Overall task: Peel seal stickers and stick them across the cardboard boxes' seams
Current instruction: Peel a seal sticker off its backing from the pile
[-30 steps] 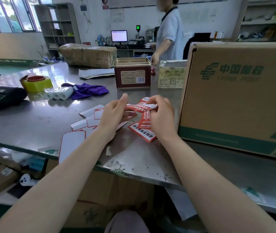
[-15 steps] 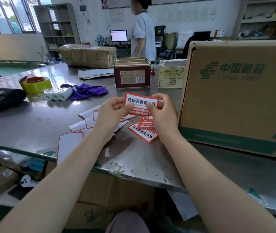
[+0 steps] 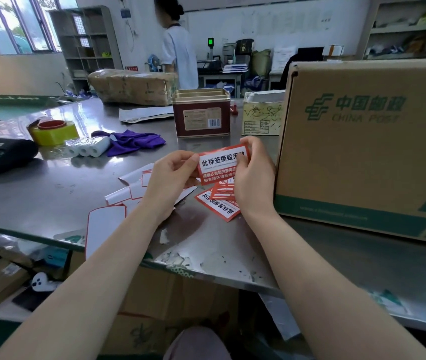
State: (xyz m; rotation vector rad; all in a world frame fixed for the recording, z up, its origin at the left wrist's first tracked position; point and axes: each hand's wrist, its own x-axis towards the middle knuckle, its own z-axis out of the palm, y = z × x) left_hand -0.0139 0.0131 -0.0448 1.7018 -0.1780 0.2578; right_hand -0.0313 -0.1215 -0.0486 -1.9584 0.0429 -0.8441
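A red-and-white seal sticker (image 3: 219,165) is held face up above the steel table between both hands. My left hand (image 3: 170,178) pinches its left edge. My right hand (image 3: 252,175) pinches its right side, fingers curled over the top right corner. Under them lie more red seal stickers (image 3: 218,205) on the table. Empty white backing sheets (image 3: 105,224) with red rims lie to the left. A large China Post cardboard box (image 3: 362,152) stands on the table just right of my right hand.
On the steel table (image 3: 51,193) stand a brown tin (image 3: 202,115), a small yellow-white box (image 3: 262,114), a purple cloth (image 3: 134,141), white paper rolls (image 3: 88,149), yellow tape (image 3: 53,132), a black printer (image 3: 1,154) and a wrapped parcel (image 3: 134,85). A person (image 3: 178,45) stands at the back.
Both hands lifted one sticker off the pile and turned it flat, face toward me, holding it slightly higher. The person at the back walked to the left.
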